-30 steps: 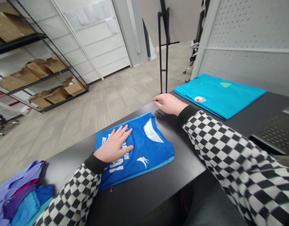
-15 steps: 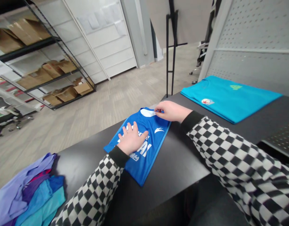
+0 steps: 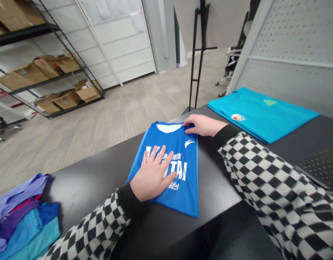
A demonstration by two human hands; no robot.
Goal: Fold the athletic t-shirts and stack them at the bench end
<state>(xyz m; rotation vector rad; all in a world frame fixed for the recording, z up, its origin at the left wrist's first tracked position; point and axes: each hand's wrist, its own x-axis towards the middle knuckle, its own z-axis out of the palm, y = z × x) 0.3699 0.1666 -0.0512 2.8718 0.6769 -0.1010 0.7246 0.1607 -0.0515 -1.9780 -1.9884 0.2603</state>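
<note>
Our left hand (image 3: 152, 177) lies spread on the blue shirt (image 3: 184, 159) near the far table edge (image 3: 101, 153), tabletop (image 3: 96, 177) either side; right hand (image 3: 201, 125) curled at collar (image 3: 168, 128), can't tell if gripping. We read "TAI".

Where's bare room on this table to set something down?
Bare tabletop shows between the clothes pile and the dark blue shirt, and between that shirt and the right sleeve. It's crowded at that shirt, where the left hand and right hand are, and far right under the turquoise shirt.
</note>
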